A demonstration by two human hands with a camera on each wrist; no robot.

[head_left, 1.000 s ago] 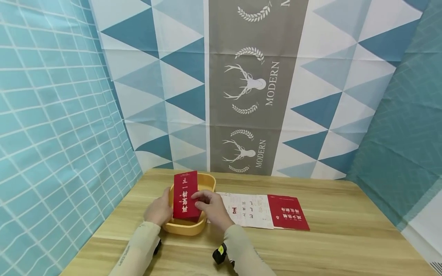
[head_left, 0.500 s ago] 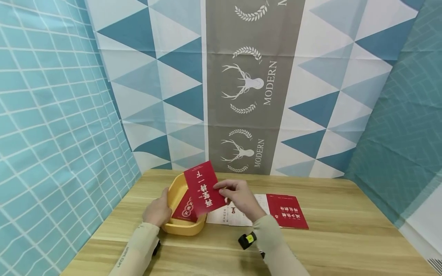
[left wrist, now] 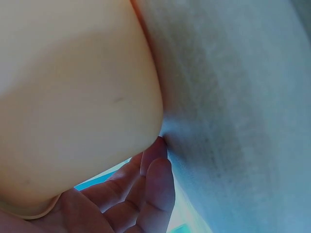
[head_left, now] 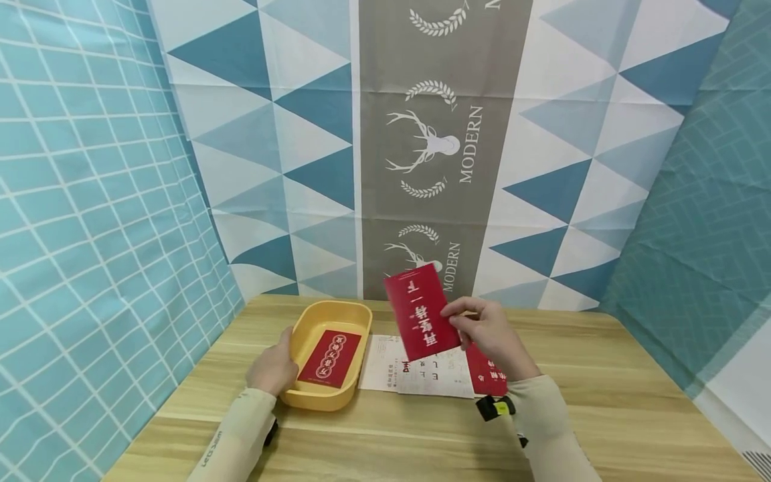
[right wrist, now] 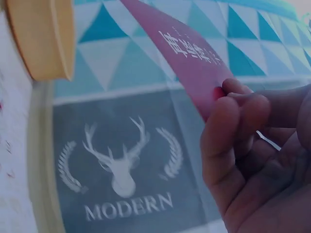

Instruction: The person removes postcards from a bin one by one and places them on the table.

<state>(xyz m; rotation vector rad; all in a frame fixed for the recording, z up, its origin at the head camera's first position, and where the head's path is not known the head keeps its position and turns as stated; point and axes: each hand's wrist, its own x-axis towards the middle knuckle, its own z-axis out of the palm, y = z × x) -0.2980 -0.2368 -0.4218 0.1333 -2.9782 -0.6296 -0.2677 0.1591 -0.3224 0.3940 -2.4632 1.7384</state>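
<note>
"MODERN" reads in white beside each stag emblem on the grey backdrop strip (head_left: 430, 144) behind the right hand's fingers (head_left: 466, 309); Chinese print on the pinched red envelope (head_left: 421, 312) stays illegible.

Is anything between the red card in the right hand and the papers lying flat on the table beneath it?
Nothing visible. The right hand pinches the red card in open air above the white sheet and red leaflet. The yellow tray, steadied by the left hand, sits off to the side.
</note>
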